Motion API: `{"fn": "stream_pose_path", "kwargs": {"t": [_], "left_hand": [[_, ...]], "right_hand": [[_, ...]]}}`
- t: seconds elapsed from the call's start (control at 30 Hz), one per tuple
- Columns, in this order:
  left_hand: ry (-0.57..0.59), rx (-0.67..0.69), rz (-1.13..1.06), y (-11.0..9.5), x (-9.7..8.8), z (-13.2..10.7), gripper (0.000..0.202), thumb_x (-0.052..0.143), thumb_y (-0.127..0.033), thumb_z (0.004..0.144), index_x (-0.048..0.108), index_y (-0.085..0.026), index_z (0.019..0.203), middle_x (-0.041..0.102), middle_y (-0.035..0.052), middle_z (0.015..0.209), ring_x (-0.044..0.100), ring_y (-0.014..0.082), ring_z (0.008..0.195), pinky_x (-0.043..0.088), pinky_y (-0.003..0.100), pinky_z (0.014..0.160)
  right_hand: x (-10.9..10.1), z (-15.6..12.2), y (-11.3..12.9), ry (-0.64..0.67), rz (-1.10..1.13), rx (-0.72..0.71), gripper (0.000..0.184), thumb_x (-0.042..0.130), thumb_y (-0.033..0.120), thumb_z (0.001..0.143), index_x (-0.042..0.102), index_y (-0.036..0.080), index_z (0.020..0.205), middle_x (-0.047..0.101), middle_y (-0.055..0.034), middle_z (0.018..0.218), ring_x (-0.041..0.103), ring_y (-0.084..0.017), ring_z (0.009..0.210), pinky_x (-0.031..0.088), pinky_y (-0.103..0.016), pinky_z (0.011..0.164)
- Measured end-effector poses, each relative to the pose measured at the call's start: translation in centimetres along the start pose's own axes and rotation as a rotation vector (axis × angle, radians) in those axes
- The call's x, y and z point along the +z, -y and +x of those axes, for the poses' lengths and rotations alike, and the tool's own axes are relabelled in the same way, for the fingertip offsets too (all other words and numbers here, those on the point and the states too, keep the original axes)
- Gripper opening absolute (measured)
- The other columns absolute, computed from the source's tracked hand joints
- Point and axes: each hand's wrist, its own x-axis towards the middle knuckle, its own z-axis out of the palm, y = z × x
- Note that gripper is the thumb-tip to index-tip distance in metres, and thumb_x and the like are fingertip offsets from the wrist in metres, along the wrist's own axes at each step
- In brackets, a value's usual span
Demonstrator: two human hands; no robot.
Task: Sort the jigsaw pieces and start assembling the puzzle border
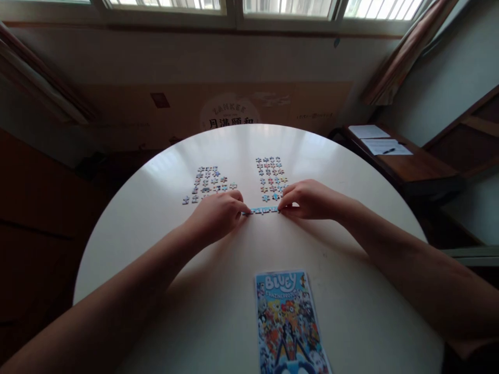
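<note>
A short strip of joined light-blue puzzle pieces (264, 210) lies flat on the white round table (218, 322). My left hand (219, 215) grips the strip's left end, fingers closed together. At its right end, my right hand (307, 200) pinches the strip between thumb and fingers. Beyond the left hand, loose puzzle pieces (214, 181) lie in uneven rows, partly covered by that hand. Another block of loose puzzle pieces (268, 174) sits beyond the strip, its lower right corner close to my right fingers.
A colourful picture card (288, 322) lettered "Bluey" lies at the table's near side. Off to the right, a wooden side table (413, 169) holds papers (385, 146) and a pen (389, 151). A large printed cardboard panel (125, 106) stands behind the round table, below the windows.
</note>
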Motion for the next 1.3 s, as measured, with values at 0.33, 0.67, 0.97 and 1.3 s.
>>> {"fn": "stream_pose_path", "kwargs": {"t": [0.33,0.67,0.97,1.3], "left_hand": [[-0.029,0.087,0.016,-0.8,0.4,-0.1,0.033,0.049,-0.025,0.092,0.081,-0.032,0.093,0.07,0.0047,0.092,0.063,0.0166,0.067,0.045,0.03,0.061],[0.005,0.103,0.1,-1.2,0.6,-0.2,0.037,0.05,-0.02,0.092,0.078,-0.038,0.109,0.065,0.0056,0.092,0.06,0.0173,0.072,0.037,0.027,0.056],[-0.085,0.158,0.146,-0.9,-0.7,-0.3,0.041,0.044,-0.015,0.094,0.075,-0.031,0.115,0.067,0.0072,0.099,0.063,0.0186,0.08,0.042,0.027,0.058],[-0.841,-0.107,-0.072,4.7,-4.5,-1.0,0.024,0.05,-0.013,0.085,0.072,-0.02,0.076,0.067,0.0029,0.084,0.063,0.0148,0.075,0.051,0.029,0.067]], "right_hand": [[-0.1,0.2,0.6,-0.018,-0.042,0.007,0.02,0.062,0.017,0.083,0.079,0.029,0.082,0.073,0.003,0.082,0.06,-0.012,0.069,0.037,-0.026,0.061],[0.3,0.4,1.0,0.001,-0.015,-0.016,0.02,0.061,0.023,0.09,0.079,0.03,0.09,0.071,0.0024,0.085,0.057,-0.011,0.067,0.035,-0.026,0.061],[-0.6,0.0,0.7,-0.295,-0.066,-0.032,0.023,0.055,0.023,0.093,0.078,0.024,0.093,0.072,-0.0027,0.084,0.062,-0.015,0.071,0.042,-0.028,0.063],[1.6,-0.9,-4.7,-0.843,0.08,0.394,0.021,0.06,0.03,0.09,0.078,0.018,0.091,0.072,-0.0055,0.078,0.058,-0.017,0.062,0.048,-0.032,0.062]]}}
